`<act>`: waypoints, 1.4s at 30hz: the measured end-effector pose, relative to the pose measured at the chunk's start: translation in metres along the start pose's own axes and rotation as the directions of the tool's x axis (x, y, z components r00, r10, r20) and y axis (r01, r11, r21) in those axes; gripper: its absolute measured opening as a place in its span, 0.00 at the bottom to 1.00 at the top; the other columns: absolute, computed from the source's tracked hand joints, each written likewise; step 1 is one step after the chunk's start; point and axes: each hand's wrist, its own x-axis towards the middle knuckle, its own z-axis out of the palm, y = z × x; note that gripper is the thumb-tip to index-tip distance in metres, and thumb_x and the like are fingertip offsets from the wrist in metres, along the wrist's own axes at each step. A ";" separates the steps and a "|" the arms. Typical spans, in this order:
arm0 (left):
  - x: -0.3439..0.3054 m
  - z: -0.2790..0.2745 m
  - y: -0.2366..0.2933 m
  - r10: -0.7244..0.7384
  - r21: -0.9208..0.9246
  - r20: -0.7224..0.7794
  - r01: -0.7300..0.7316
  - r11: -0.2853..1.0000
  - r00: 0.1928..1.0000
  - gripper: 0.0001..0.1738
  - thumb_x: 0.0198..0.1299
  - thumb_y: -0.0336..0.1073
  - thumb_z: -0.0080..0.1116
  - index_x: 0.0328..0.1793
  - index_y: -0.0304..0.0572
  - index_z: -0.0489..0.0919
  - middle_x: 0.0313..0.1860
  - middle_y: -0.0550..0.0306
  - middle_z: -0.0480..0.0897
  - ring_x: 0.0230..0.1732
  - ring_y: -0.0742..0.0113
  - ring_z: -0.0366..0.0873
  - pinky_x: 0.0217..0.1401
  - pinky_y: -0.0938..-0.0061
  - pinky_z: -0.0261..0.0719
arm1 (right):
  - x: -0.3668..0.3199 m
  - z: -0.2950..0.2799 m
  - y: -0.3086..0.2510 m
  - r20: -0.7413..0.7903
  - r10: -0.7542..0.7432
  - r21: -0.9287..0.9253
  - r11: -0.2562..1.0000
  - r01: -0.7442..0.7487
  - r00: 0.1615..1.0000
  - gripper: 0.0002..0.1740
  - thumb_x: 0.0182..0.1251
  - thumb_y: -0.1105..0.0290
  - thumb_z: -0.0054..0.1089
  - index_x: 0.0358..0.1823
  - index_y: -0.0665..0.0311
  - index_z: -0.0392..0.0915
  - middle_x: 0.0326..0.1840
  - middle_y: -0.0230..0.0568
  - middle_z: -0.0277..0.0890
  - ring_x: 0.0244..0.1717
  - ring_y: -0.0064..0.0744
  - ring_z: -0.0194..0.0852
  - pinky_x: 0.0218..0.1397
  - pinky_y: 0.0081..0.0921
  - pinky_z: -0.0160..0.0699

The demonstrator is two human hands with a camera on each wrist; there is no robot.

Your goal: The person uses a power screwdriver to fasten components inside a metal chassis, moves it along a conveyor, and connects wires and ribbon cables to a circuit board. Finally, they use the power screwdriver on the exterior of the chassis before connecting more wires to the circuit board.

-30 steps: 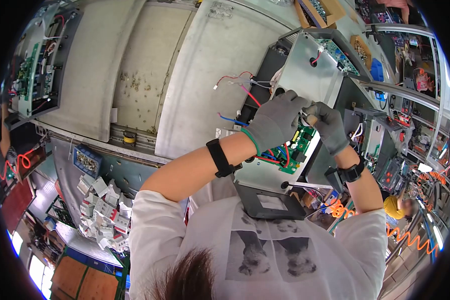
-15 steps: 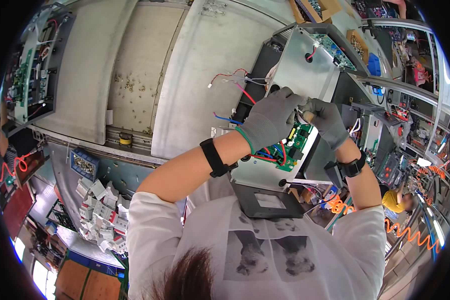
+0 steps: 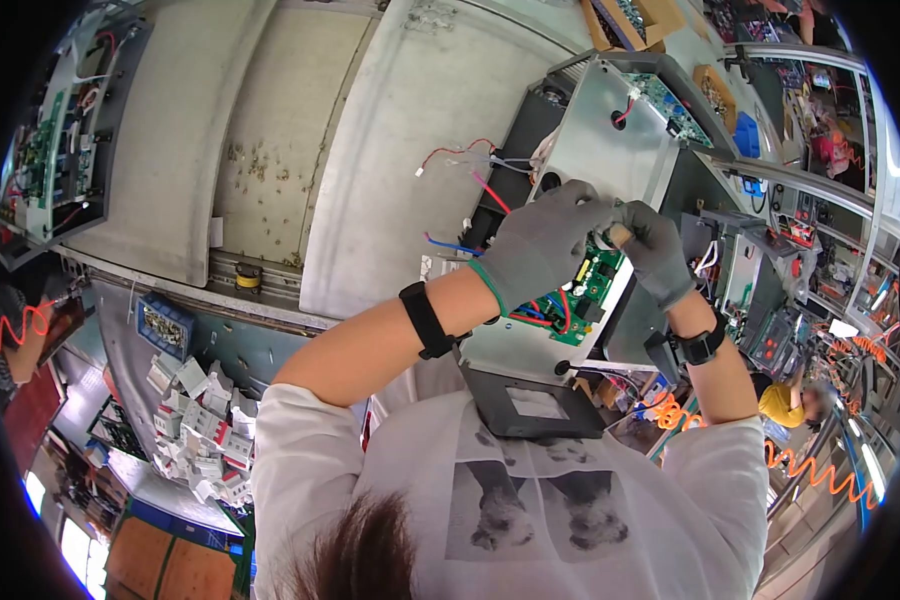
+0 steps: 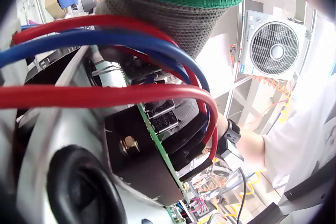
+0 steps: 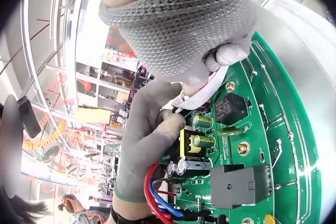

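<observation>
We note both gloved hands at the green PCB (image 3: 595, 290), which is mounted on the metal chassis (image 3: 605, 140). In the R wrist view, we find the R hand (image 3: 655, 250) w/ fingers curled, pinching a white strip (image 5: 205, 92) just above the PCB comps. The L hand (image 3: 548, 245) is opp. it, fingers bent in and narrow, gripping the strip's lower end; its fingertips are partly hidden, so exact contact pts can't be confirmed. In the L wrist view, we see red wires (image 4: 105, 97) and a blue wire (image 4: 105, 37) looping over the PCB edge, approx. below the L glove cuff, w/ a black grommet (image 4: 84, 187) in the metal alongside. We also record a dark frame (image 3: 535, 405) w/ a rect. window, between chassis and the person's shirt (image 3: 570, 500).
</observation>
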 end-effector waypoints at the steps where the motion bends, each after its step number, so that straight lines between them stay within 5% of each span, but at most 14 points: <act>1: -0.001 0.000 -0.001 0.003 0.000 0.005 -0.003 1.000 1.000 0.18 0.49 0.25 0.51 0.49 0.46 0.76 0.49 0.53 0.75 0.46 0.53 0.77 0.44 0.62 0.78 | 0.000 0.001 0.002 -0.019 0.006 0.067 0.998 -0.004 1.000 0.11 0.62 0.72 0.60 0.44 0.69 0.79 0.35 0.39 0.75 0.34 0.22 0.70 0.39 0.20 0.71; 5: -0.002 0.003 -0.006 0.056 -0.014 0.004 -0.056 0.998 0.998 0.11 0.47 0.24 0.52 0.38 0.42 0.78 0.42 0.54 0.76 0.42 0.54 0.77 0.42 0.63 0.77 | -0.003 0.001 -0.005 -0.032 0.057 0.034 0.998 -0.056 0.998 0.10 0.62 0.72 0.60 0.44 0.68 0.79 0.34 0.39 0.75 0.34 0.22 0.70 0.40 0.20 0.71; 8: -0.001 0.002 -0.007 0.060 -0.052 -0.027 -0.062 0.997 0.998 0.09 0.45 0.23 0.52 0.35 0.41 0.78 0.40 0.55 0.76 0.40 0.54 0.77 0.40 0.64 0.78 | -0.003 0.002 0.002 -0.020 0.124 0.232 0.966 -0.116 0.992 0.09 0.61 0.73 0.59 0.41 0.68 0.79 0.34 0.41 0.74 0.34 0.24 0.71 0.41 0.21 0.71; 10: -0.001 0.001 -0.007 0.068 -0.063 -0.032 -0.070 0.996 0.997 0.09 0.45 0.23 0.52 0.34 0.41 0.78 0.39 0.54 0.76 0.38 0.54 0.77 0.40 0.64 0.78 | 0.001 -0.002 0.004 0.006 -0.026 -0.067 0.997 0.027 1.000 0.09 0.58 0.73 0.60 0.38 0.70 0.77 0.33 0.44 0.72 0.34 0.32 0.72 0.40 0.24 0.71; 16: 0.007 -0.006 0.002 0.040 -0.087 -0.002 -0.040 0.995 0.999 0.07 0.49 0.28 0.57 0.36 0.40 0.78 0.37 0.53 0.77 0.39 0.54 0.77 0.39 0.64 0.77 | 0.003 -0.008 -0.018 0.034 -0.103 -0.256 0.961 0.108 0.994 0.10 0.56 0.74 0.59 0.37 0.70 0.71 0.35 0.50 0.70 0.35 0.47 0.72 0.39 0.33 0.71; 18: 0.018 -0.010 0.008 -0.177 -0.217 0.025 0.178 0.960 0.984 0.10 0.51 0.34 0.62 0.40 0.41 0.80 0.36 0.52 0.79 0.38 0.53 0.79 0.41 0.62 0.77 | 0.005 -0.007 -0.008 0.009 -0.144 -0.286 0.948 0.141 0.990 0.10 0.55 0.74 0.57 0.38 0.68 0.72 0.36 0.49 0.70 0.37 0.47 0.73 0.39 0.34 0.72; 20: 0.027 -0.010 0.008 -0.093 -0.063 0.031 0.094 0.994 0.995 0.13 0.52 0.36 0.63 0.43 0.41 0.80 0.36 0.51 0.81 0.38 0.53 0.80 0.42 0.63 0.77 | 0.003 -0.005 -0.010 -0.019 -0.185 -0.320 0.932 0.169 0.983 0.10 0.54 0.75 0.56 0.39 0.66 0.73 0.37 0.48 0.71 0.39 0.46 0.74 0.39 0.35 0.72; 21: 0.033 -0.010 0.007 -0.016 0.088 0.044 0.012 0.996 0.999 0.16 0.52 0.39 0.64 0.45 0.41 0.81 0.37 0.51 0.82 0.38 0.54 0.81 0.43 0.64 0.77 | 0.002 0.001 -0.015 -0.090 -0.262 -0.545 0.821 0.172 0.961 0.11 0.53 0.75 0.56 0.40 0.63 0.74 0.36 0.45 0.71 0.40 0.45 0.74 0.38 0.36 0.73; 23: 0.047 -0.007 -0.002 -0.075 0.096 0.151 0.061 0.994 0.986 0.16 0.52 0.40 0.64 0.46 0.42 0.81 0.37 0.50 0.83 0.38 0.54 0.81 0.44 0.65 0.77 | 0.001 0.008 -0.013 -0.153 -0.398 -0.801 0.586 0.122 0.904 0.11 0.51 0.72 0.58 0.38 0.56 0.75 0.35 0.38 0.70 0.38 0.40 0.75 0.36 0.34 0.75; 25: 0.058 -0.010 -0.002 -0.179 0.107 0.295 0.154 0.982 0.938 0.17 0.53 0.41 0.64 0.46 0.41 0.81 0.40 0.48 0.84 0.42 0.55 0.82 0.47 0.68 0.77 | -0.002 0.010 -0.015 -0.185 -0.418 -0.801 0.588 0.109 0.889 0.11 0.51 0.72 0.58 0.38 0.57 0.75 0.35 0.37 0.70 0.38 0.40 0.75 0.35 0.34 0.75; 30: 0.060 -0.006 -0.010 -0.165 0.123 0.345 0.129 0.984 0.924 0.14 0.53 0.40 0.63 0.43 0.40 0.81 0.34 0.49 0.84 0.37 0.56 0.82 0.44 0.67 0.77 | -0.006 0.018 -0.011 -0.270 -0.421 -0.725 0.681 0.105 0.866 0.13 0.49 0.72 0.59 0.39 0.58 0.75 0.36 0.36 0.72 0.38 0.38 0.76 0.36 0.33 0.75; 33: 0.060 -0.014 0.006 -0.272 0.196 0.366 0.212 0.957 0.890 0.09 0.54 0.35 0.58 0.39 0.40 0.82 0.33 0.49 0.82 0.35 0.55 0.81 0.40 0.67 0.77 | -0.015 0.015 -0.015 -0.321 -0.390 -0.651 0.753 0.098 0.863 0.16 0.49 0.68 0.62 0.42 0.59 0.76 0.43 0.39 0.74 0.45 0.42 0.73 0.46 0.38 0.73; 35: 0.060 -0.011 0.001 -0.191 0.222 0.365 0.114 0.968 0.911 0.08 0.54 0.33 0.58 0.39 0.41 0.81 0.33 0.49 0.82 0.36 0.54 0.80 0.40 0.67 0.77 | -0.027 0.008 -0.022 -0.267 -0.340 -0.576 0.806 0.134 0.901 0.21 0.50 0.64 0.64 0.48 0.58 0.76 0.49 0.42 0.75 0.54 0.47 0.68 0.58 0.40 0.68; 42: 0.054 -0.006 0.010 0.098 0.375 0.426 -0.275 0.885 0.899 0.11 0.48 0.26 0.54 0.39 0.46 0.76 0.36 0.55 0.78 0.40 0.53 0.77 0.40 0.61 0.75 | -0.042 0.023 0.005 -0.279 -0.388 -0.436 0.866 0.244 0.879 0.26 0.51 0.66 0.63 0.55 0.58 0.73 0.51 0.41 0.72 0.57 0.44 0.68 0.59 0.38 0.70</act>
